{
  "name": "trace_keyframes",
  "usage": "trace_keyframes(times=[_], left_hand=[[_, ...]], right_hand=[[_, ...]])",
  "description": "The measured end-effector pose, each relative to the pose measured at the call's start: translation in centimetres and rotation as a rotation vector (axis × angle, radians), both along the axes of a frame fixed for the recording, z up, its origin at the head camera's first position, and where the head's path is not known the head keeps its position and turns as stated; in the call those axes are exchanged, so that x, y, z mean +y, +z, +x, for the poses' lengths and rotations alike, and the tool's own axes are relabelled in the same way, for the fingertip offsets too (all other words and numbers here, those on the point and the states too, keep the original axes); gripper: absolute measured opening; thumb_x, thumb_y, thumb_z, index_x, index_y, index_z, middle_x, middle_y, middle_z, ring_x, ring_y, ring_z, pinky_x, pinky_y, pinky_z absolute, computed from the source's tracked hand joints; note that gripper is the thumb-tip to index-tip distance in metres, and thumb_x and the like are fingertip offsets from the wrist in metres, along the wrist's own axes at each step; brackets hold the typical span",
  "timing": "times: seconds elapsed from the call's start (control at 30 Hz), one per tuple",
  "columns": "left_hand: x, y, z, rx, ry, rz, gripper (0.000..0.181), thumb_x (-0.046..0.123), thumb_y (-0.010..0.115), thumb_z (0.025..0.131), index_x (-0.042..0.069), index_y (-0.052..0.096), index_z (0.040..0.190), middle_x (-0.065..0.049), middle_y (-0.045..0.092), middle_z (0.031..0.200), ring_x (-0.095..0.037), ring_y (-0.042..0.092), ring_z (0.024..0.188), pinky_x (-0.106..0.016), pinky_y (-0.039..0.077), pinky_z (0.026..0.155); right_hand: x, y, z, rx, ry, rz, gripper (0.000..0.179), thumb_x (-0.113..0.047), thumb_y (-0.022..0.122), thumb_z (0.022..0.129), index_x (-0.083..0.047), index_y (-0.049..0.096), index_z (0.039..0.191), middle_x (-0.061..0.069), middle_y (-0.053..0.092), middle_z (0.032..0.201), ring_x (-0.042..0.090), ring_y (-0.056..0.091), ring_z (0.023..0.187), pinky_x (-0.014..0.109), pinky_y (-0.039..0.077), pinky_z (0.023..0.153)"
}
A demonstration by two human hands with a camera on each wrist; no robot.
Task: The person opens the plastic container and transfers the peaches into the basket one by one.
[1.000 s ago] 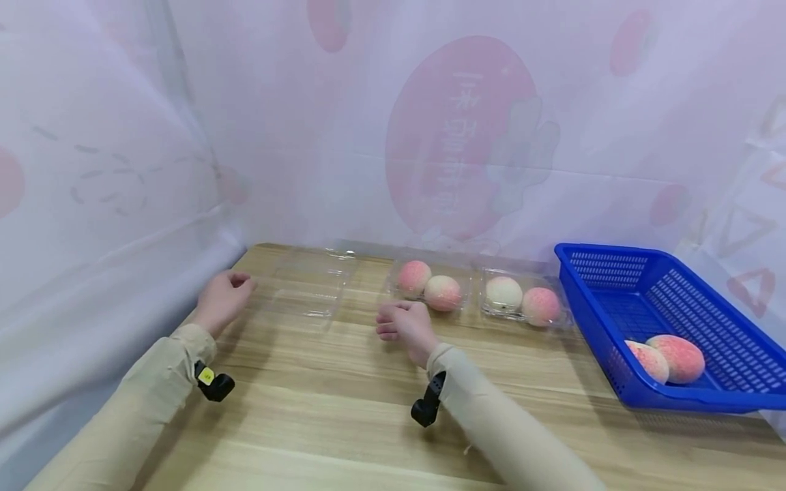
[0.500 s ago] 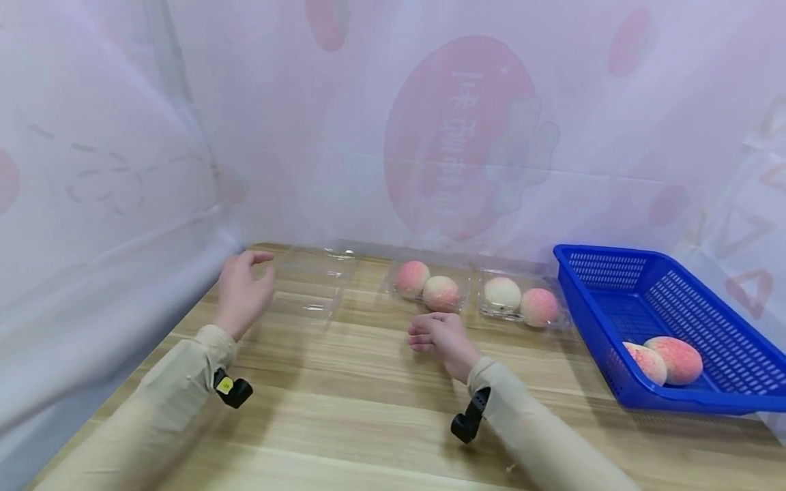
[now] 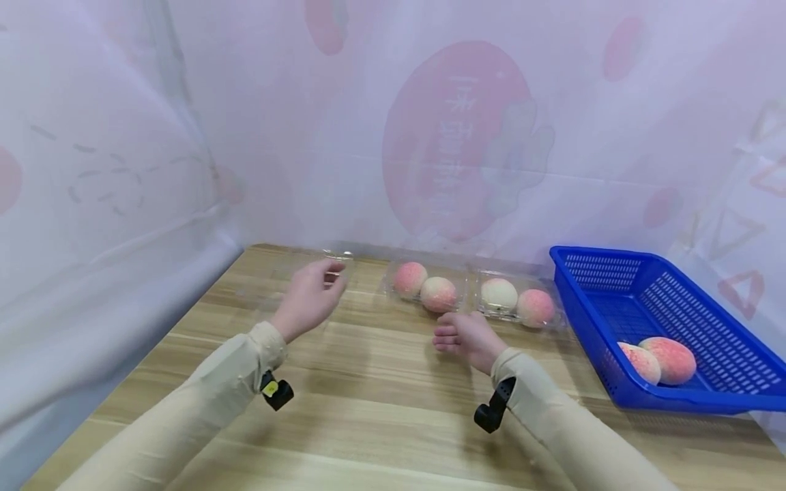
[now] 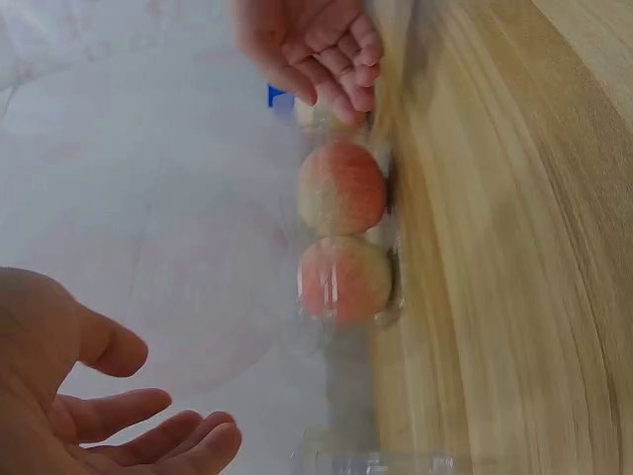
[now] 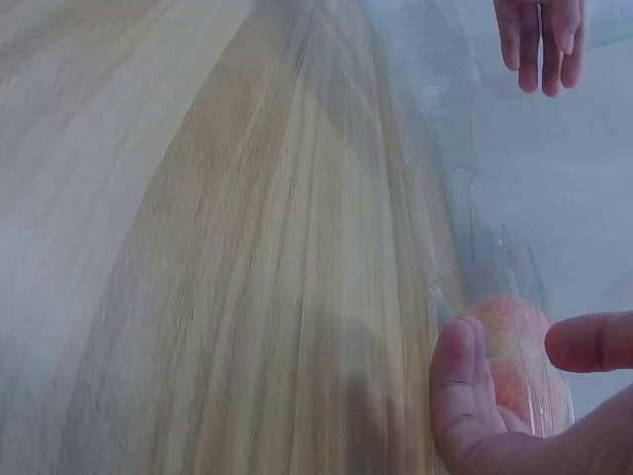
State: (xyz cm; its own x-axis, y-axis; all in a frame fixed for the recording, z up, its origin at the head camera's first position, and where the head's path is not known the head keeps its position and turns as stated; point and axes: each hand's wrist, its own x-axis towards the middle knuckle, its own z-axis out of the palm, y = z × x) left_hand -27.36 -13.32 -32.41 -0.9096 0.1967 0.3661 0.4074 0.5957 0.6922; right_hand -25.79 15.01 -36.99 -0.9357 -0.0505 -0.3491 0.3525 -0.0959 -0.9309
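Note:
My left hand hovers in front of the clear plastic clamshell box at the back left and hides much of it. Its fingers are loosely bent with nothing between them, as the left wrist view shows. My right hand is just in front of two closed clear boxes, fingers relaxed and holding nothing. The middle box holds two pink and cream peaches, one peach behind the other. In the right box lie a pale peach and a pinker peach.
On the right stands a blue plastic basket with two peaches near its front. The boxes line the back of the wooden table, against a pale printed cloth. More cloth hangs along the left side.
My left hand has moved right, from the left side of the clear box to in front of it, its fingers loosening. My right hand has shifted right and slightly nearer, toward the right box.

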Motion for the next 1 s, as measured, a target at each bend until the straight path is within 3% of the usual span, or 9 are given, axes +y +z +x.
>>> trace_keyframes(times=[0.13, 0.23, 0.3, 0.47, 0.53, 0.67, 0.77, 1.0], left_hand=[[1.8, -0.8, -0.8, -0.07, -0.06, -0.109, 0.039, 0.008, 0.049, 0.098, -0.008, 0.052, 0.134, -0.024, 0.054, 0.134, -0.035, 0.061, 0.11, -0.044, 0.053, 0.089], [2.9, -1.4, -1.7, -0.077, -0.075, -0.182, 0.042, 0.003, 0.046, 0.097, -0.011, 0.048, 0.136, -0.026, 0.053, 0.134, -0.034, 0.062, 0.097, -0.045, 0.05, 0.091], [3.6, -1.6, -2.2, -0.084, -0.075, -0.208, 0.046, 0.0, 0.044, 0.094, -0.011, 0.046, 0.138, -0.027, 0.051, 0.136, -0.035, 0.06, 0.101, -0.047, 0.045, 0.097], [4.8, -1.4, -3.0, -0.116, -0.069, -0.232, 0.055, -0.006, 0.041, 0.086, -0.011, 0.041, 0.141, -0.028, 0.046, 0.141, -0.041, 0.042, 0.13, -0.05, 0.031, 0.111], [5.0, -1.3, -3.3, -0.132, -0.065, -0.236, 0.057, -0.007, 0.04, 0.085, -0.012, 0.04, 0.141, -0.028, 0.045, 0.141, -0.042, 0.04, 0.132, -0.049, 0.03, 0.111], [5.3, -1.4, -3.7, -0.176, -0.051, -0.234, 0.059, -0.007, 0.041, 0.084, -0.012, 0.039, 0.142, -0.027, 0.044, 0.143, -0.039, 0.049, 0.122, -0.048, 0.033, 0.11], [5.3, -1.8, -4.2, -0.234, -0.05, -0.197, 0.059, -0.006, 0.042, 0.086, -0.011, 0.037, 0.144, -0.027, 0.043, 0.144, -0.037, 0.056, 0.107, -0.047, 0.039, 0.105], [5.4, -2.5, -5.2, -0.36, -0.027, -0.039, 0.049, 0.006, 0.043, 0.098, -0.012, 0.038, 0.143, -0.027, 0.05, 0.137, -0.034, 0.06, 0.099, -0.041, 0.05, 0.092]], right_hand=[[0.4, 0.2, -0.5, -0.014, -0.028, 0.027, 0.035, -0.002, 0.052, 0.096, 0.013, 0.043, 0.126, 0.036, 0.052, 0.12, 0.031, 0.066, 0.087, 0.037, 0.057, 0.081], [0.7, 0.5, -0.8, -0.016, -0.044, 0.012, 0.039, -0.005, 0.05, 0.098, 0.012, 0.039, 0.131, 0.036, 0.049, 0.122, 0.036, 0.063, 0.096, 0.04, 0.054, 0.088], [0.7, 0.6, -1.0, -0.017, -0.059, 0.003, 0.043, -0.007, 0.048, 0.1, 0.011, 0.036, 0.137, 0.036, 0.047, 0.124, 0.04, 0.061, 0.102, 0.043, 0.051, 0.093], [0.9, 0.9, -1.5, -0.023, -0.08, -0.007, 0.051, -0.014, 0.044, 0.103, 0.008, 0.028, 0.147, 0.037, 0.042, 0.131, 0.045, 0.053, 0.116, 0.045, 0.046, 0.099], [0.9, 0.9, -1.8, -0.028, -0.087, -0.021, 0.052, -0.014, 0.042, 0.104, 0.007, 0.026, 0.149, 0.038, 0.041, 0.134, 0.046, 0.049, 0.121, 0.045, 0.046, 0.1], [0.8, 0.9, -2.0, -0.036, -0.092, -0.048, 0.05, -0.011, 0.035, 0.105, 0.005, 0.025, 0.151, 0.038, 0.038, 0.137, 0.045, 0.044, 0.126, 0.044, 0.044, 0.102], [0.7, 0.9, -2.0, -0.038, -0.109, -0.062, 0.049, -0.01, 0.032, 0.105, 0.006, 0.025, 0.151, 0.036, 0.038, 0.137, 0.041, 0.047, 0.122, 0.042, 0.044, 0.102], [-0.1, 0.4, -2.0, -0.01, -0.26, -0.094, 0.039, -0.002, 0.035, 0.102, 0.012, 0.033, 0.139, 0.025, 0.051, 0.113, 0.021, 0.06, 0.079, 0.034, 0.053, 0.086]])
